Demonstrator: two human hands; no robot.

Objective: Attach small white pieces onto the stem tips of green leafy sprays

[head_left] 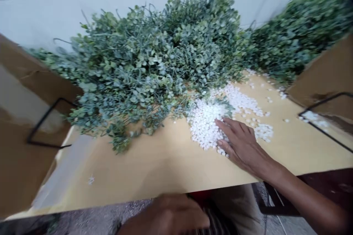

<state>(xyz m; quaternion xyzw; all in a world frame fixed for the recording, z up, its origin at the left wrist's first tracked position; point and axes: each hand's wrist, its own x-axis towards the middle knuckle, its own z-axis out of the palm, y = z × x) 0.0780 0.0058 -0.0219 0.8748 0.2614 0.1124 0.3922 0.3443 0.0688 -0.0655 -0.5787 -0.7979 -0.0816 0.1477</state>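
My right hand (244, 143) rests at the edge of a heap of small white bead-like pieces (205, 123), with its fingers stretched out and touching the pile. Nothing shows gripped in it. Low in the view, in front of the board's near edge, is my left hand (168, 214), smeared by motion. Its fingers cannot be made out clearly, nor whether anything is in them. Behind the pile lies a large mass of artificial green leafy sprigs (154, 55), some with bent wire-like stems sticking up. A few leaves reach into the white pieces.
The pale board (132, 176) carries everything. Brown cardboard (19, 125) stands at left, with a black bent wire frame (41, 128) beside it. At right are more cardboard (328, 69), another black wire (328, 136) and more greenery (306, 33). A small white star-like piece (91, 180) lies front left.
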